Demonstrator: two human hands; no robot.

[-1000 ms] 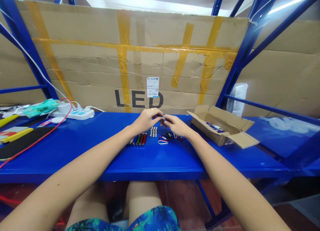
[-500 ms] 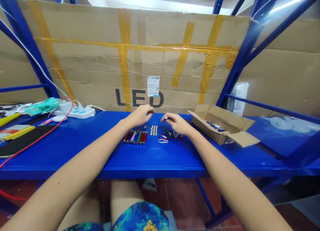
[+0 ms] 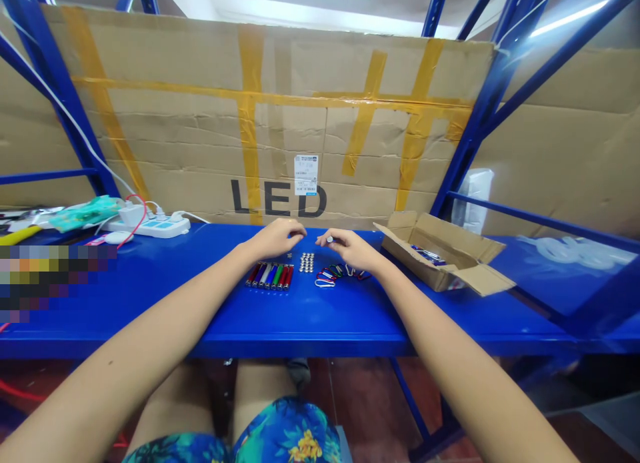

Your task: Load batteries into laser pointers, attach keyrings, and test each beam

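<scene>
Right hand (image 3: 354, 249): grip closed on one small silver-ended piece (image 3: 330, 239), above the table (image 3: 320, 316); a loose pinch could drop it among the silver discs (image 3: 307, 263). Left hand (image 3: 274, 239): fingers curled, contents unclear; a lowered wrist could scatter the metal tubes (image 3: 270, 276).

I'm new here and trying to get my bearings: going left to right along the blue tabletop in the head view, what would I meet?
White power strip → row of coloured tubes → small silver discs → carabiner clips → open cardboard box → coiled clear tubing.
</scene>
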